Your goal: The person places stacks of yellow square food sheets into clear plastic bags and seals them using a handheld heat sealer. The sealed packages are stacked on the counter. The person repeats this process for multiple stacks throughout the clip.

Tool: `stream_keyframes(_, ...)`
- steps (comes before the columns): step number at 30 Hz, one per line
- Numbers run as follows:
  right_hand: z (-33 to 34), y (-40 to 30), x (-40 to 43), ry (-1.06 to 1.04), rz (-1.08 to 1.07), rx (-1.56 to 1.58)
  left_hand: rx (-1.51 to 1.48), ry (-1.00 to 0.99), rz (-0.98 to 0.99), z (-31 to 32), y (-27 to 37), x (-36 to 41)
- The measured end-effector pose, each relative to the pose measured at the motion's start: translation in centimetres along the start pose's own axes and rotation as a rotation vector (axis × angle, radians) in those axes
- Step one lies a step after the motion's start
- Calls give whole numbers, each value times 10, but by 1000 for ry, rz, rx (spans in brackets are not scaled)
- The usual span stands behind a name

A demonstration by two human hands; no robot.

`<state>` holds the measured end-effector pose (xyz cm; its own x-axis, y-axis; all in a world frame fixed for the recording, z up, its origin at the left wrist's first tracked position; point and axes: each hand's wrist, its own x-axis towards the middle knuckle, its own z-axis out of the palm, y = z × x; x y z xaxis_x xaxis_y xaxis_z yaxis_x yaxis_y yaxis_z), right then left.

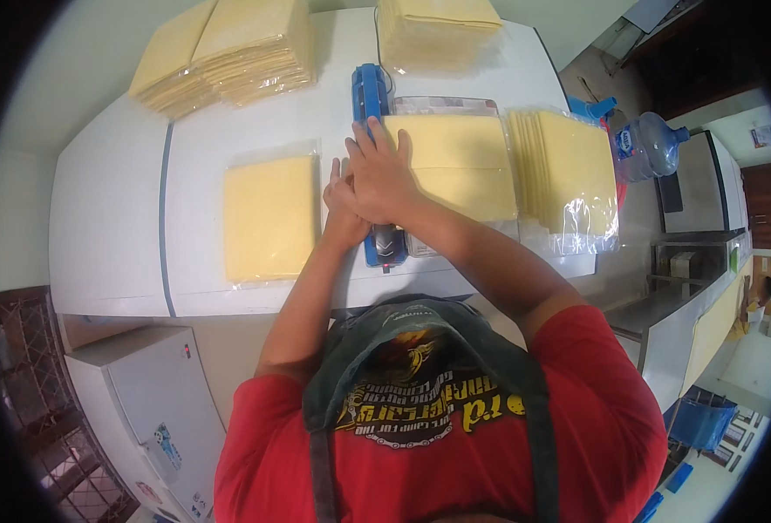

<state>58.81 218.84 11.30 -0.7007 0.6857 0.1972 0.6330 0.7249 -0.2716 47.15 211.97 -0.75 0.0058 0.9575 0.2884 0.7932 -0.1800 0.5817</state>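
A blue impulse sealer point(370, 91) with a black handle end point(384, 243) runs front to back on the white table. My right hand point(383, 175) lies flat across the middle of the sealer, fingers spread, and overlaps my left hand point(345, 201). The left hand is at the sealer's left side, partly hidden, so its grip is unclear. Right of the sealer, a folded yellow cloth or sheet point(461, 163) rests on a support, its left edge against the sealer. Farther left lies a yellow pack in clear plastic point(271, 219).
Overlapping bagged yellow packs point(565, 170) lie at the table's right side. Tall stacks of them stand at the back left point(248, 49) and back centre point(441, 33). A dark seam point(165, 216) crosses the white table point(107, 216). Beyond its right edge is a water jug point(647, 147).
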Motion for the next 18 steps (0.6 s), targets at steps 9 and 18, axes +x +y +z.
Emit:
stream_keyframes(9, -2, 0, 0, -57, 31, 39, 14, 163, 10, -7, 19, 3)
stream_keyframes(18, 2, 2, -2, 12, 16, 9, -554, 424, -398, -25, 41, -13)
